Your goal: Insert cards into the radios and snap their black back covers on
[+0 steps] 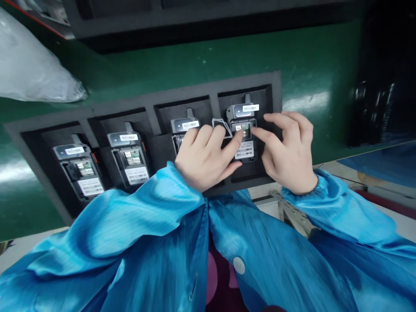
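Note:
A dark handheld device (243, 149) with an exposed compartment and a white barcode label lies in the rightmost recess of a black foam tray (277, 93). My left hand (208, 158) touches the compartment with its index fingertip, thumb stretched out below and other fingers curled. From the right, my right hand (289, 149) puts its index fingertip at the compartment's right edge, its other fingers apart. Nothing shows in either hand. A thin grey frame piece (222, 127) lies beside the device, partly behind my left fingers. My left hand partly covers a second device (184, 125).
Two similar devices lie in the tray's left recesses, one far left (90, 186) and one beside it (136, 174). A clear plastic bag (32, 65) rests at upper left on the green table (201, 60). Another black tray (130, 26) spans the back.

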The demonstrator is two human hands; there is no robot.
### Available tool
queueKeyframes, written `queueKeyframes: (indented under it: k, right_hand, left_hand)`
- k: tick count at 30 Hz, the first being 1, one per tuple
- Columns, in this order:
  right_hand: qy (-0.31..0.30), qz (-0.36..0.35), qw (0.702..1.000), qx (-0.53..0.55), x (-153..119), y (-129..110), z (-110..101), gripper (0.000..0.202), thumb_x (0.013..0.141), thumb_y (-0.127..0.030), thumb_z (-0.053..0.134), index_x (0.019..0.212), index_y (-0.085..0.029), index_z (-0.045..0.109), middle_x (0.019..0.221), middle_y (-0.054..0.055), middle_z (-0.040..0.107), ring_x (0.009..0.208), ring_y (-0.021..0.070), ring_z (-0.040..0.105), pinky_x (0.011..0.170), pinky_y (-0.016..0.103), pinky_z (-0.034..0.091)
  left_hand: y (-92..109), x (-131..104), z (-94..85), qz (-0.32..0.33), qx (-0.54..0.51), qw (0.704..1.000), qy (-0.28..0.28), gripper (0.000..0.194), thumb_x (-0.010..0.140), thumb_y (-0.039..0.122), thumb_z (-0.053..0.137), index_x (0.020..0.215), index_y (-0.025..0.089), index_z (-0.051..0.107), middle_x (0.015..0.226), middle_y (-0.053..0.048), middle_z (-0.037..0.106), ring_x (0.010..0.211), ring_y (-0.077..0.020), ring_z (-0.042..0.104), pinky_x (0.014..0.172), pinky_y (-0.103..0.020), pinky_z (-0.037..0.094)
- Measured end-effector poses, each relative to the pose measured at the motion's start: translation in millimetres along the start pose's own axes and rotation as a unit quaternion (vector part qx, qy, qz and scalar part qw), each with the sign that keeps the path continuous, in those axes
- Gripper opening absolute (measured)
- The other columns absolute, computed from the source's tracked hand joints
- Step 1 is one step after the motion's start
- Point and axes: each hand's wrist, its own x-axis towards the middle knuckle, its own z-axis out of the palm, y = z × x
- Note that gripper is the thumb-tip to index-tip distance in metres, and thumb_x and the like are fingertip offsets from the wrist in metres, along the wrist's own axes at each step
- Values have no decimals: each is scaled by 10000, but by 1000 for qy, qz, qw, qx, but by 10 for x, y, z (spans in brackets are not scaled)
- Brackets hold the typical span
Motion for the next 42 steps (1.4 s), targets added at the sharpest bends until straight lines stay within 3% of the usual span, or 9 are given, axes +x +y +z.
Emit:
queueKeyframes:
  k: [3,10,17,22,26,31,35,39,42]
  right_hand:
    - [29,-29,999,-2,-109,19,15,450,804,-113,550,1219,-258,647,1396,52,503,1282,308,417,1080,493,402]
    - [14,-24,1000,-14,-103,-4,42,417,829,-136,518,1208,-270,626,1404,36,492,1302,291,407,1057,497,412]
    - [4,-9,999,-40,-111,-40,69,507,830,-144,526,1321,-265,553,1441,49,473,1312,304,396,1073,516,380]
    - [-13,0,999,-39,-94,-49,40,560,806,-121,515,1352,-244,523,1445,63,459,1315,301,390,1082,503,381]
    - [-10,22,999,-48,-38,-77,26,653,769,-79,492,1403,-236,486,1460,75,431,1321,314,378,1092,512,373]
    - [-25,28,998,-47,10,-140,-12,612,769,-50,465,1355,-214,534,1471,81,420,1339,323,361,1117,505,348]
    - [-13,16,998,-53,25,-124,-32,551,772,-66,479,1300,-189,576,1460,78,440,1325,334,379,1107,514,357]
    - [13,1,1000,-28,127,-200,-139,469,766,-89,528,1216,-190,617,1401,85,508,1288,350,427,1080,517,373]
    - [21,3,991,130,290,-473,-250,348,845,-121,535,1182,-175,601,1257,90,601,1194,261,532,1050,439,421]
  left_hand:
    - [-9,-55,7,24,6,1000,0,541,900,505,550,1355,213,529,954,-109,593,850,-273,523,680,-379,293]
    - [-10,-45,45,3,-16,1000,-15,539,916,569,479,1326,228,561,968,-111,582,861,-279,525,701,-382,322]
    - [-1,-125,4,15,-40,999,13,493,924,522,491,1317,240,583,917,-100,580,814,-265,510,670,-375,325]
    - [-95,-221,-180,-34,-204,978,39,356,940,370,502,1215,212,664,867,-77,537,793,-218,488,690,-359,388]
    - [-215,-360,-311,-109,-446,887,41,372,961,244,469,1307,198,596,831,-40,536,749,-147,497,700,-303,424]
    - [-319,-552,-274,-219,-655,717,96,429,928,291,558,1355,247,548,687,2,435,604,-116,393,552,-280,325]
    - [-368,-610,-254,-223,-772,588,97,384,908,281,567,1287,225,577,598,36,309,537,-97,299,510,-277,244]
    - [-383,-645,-294,-235,-819,520,58,370,875,260,546,1244,230,554,581,56,256,508,-91,249,502,-274,231]
    - [-371,-695,-308,-230,-833,502,39,428,847,264,547,1273,238,513,589,58,261,501,-85,252,508,-270,246]
